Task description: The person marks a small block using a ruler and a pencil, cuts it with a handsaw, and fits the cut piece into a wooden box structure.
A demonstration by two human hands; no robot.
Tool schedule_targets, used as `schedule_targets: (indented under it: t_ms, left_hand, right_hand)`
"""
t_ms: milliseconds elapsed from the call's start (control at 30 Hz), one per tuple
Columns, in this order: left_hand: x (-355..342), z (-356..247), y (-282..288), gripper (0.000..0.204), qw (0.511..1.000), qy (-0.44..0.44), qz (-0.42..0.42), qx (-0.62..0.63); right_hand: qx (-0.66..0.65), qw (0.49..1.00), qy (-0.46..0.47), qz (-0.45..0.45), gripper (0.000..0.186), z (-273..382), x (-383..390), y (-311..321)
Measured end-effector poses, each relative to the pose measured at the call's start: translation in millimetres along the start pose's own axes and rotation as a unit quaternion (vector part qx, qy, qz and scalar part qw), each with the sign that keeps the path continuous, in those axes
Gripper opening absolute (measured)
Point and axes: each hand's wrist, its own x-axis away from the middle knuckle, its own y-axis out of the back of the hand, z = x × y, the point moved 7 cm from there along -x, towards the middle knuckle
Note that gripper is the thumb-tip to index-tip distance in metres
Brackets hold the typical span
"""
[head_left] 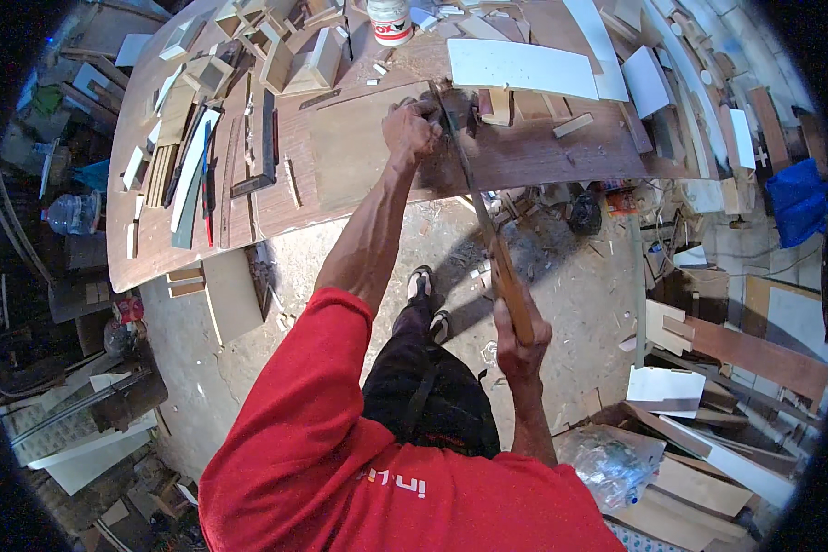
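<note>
Small block of wood (pixel 458 109) sits on the brown plywood tabletop (pixel 359 166), close to the near edge, and that's what is getting sawn here. The saw (pixel 488 221) has its blade laid across the block with the far tip up near the white board (pixel 523 66), and the long wooden handle sticks out past the table edge toward the person.

Left hand (pixel 410 127) is clamped down right beside the blade, fingers curled and pressed together on the block to keep it from skating. Right hand (pixel 521 342) is out over the floor, fingers wrapped tight around the handle — a full fist grip.

How far along? Hard to call. The blade looks like it's down in the wood rather than resting on top, so I'd guess the cut is started, but the hand and the blade hide the kerf, so no telling how deep. The block is in one piece as far as I can see — so the cut isn't finished.

Around it: offcuts and little wooden boxes (pixel 304 60) at the back of the table, a white tub (pixel 389 20), strips and a square on the left, sawdust and scraps on the floor (pixel 377 267) below.
</note>
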Motion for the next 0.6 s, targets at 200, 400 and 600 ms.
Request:
schedule_targets:
  t_ms: [200,400,600]
  left_hand:
    - [1.3,-1.7,-3.8,0.032,1.0,-0.03,-0.001,-0.009]
    - [-1.3,11.3,-7.4,0.032,1.0,-0.02,-0.011,-0.012]
    - [-1.0,0.5,-4.0,0.029,1.0,-0.031,0.0,-0.001]
  right_hand:
    - [0.002,0.999,-0.053,0.004,0.034,-7.6,-8.5,-3.3]
    - [-0.012,1.0,0.008,-0.024,0.038,1.3,15.4,3.5]
    - [0.035,0.999,0.013,0.009,0.035,-22.2,-12.7,-19.7]
